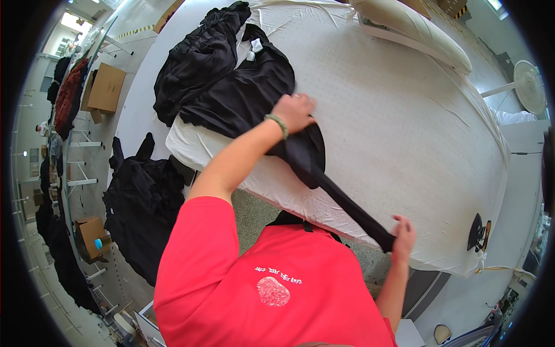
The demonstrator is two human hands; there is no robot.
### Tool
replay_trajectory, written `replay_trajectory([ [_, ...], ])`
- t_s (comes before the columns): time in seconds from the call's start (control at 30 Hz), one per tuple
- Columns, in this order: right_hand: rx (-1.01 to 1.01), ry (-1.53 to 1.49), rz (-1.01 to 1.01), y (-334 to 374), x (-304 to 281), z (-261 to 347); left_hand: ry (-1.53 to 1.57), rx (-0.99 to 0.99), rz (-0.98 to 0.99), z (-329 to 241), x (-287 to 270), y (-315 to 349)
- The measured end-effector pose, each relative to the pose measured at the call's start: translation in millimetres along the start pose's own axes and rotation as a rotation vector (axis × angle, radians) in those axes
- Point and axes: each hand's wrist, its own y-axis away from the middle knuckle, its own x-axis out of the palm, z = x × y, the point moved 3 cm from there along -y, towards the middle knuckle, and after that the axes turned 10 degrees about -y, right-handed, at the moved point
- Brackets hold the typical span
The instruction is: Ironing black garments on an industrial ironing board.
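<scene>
Left hand (pixel 295 111): reaching forward with the arm stretched out, palm pressing down on the black garment (pixel 254 92), fingers together and flat on the cloth.
Right hand (pixel 403 234): staying low near the body, fingers pinching the end of the garment's sleeve (pixel 347 202) and pulling it taut.
Black garment: lying spread over the white padded table (pixel 404 127), sleeve running diagonally toward the table's near edge.
Iron (pixel 478 232): sitting on the table's right corner.
</scene>
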Motion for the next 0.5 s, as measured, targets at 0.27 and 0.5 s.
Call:
replay_trajectory([
  [0.27, -0.057, 0.067, -1.019, 69, -330, -30, -0.094, -0.580, 0.116, 119, -20, 128],
  [0.5, -0.007, -0.215, -1.351, 173, -402, -95, 0.324, -0.800, 0.036, 121, -41, 170],
])
